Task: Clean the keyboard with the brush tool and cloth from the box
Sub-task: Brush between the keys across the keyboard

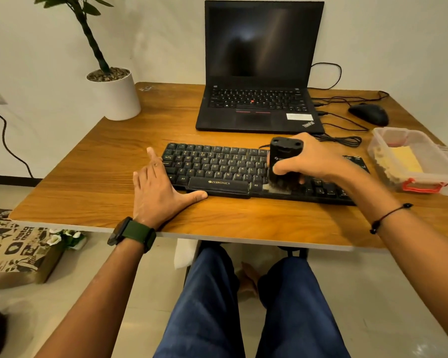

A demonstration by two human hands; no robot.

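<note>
A black keyboard (217,167) lies across the middle of the wooden table (93,177). My right hand (313,161) grips a black brush tool (285,156) held upright, its dark bristles pressed on the keys right of the space bar. My left hand (161,192) lies flat with fingers spread at the keyboard's left end, thumb along its front edge. A clear plastic box (429,177) with red latches stands at the right, with a yellow cloth (405,158) inside it.
An open black laptop (259,73) stands behind the keyboard. A black mouse (369,113) and several cables lie at the back right. A white plant pot (117,96) sits at the table's back left corner. A printed paper bag (16,254) rests on the floor at left.
</note>
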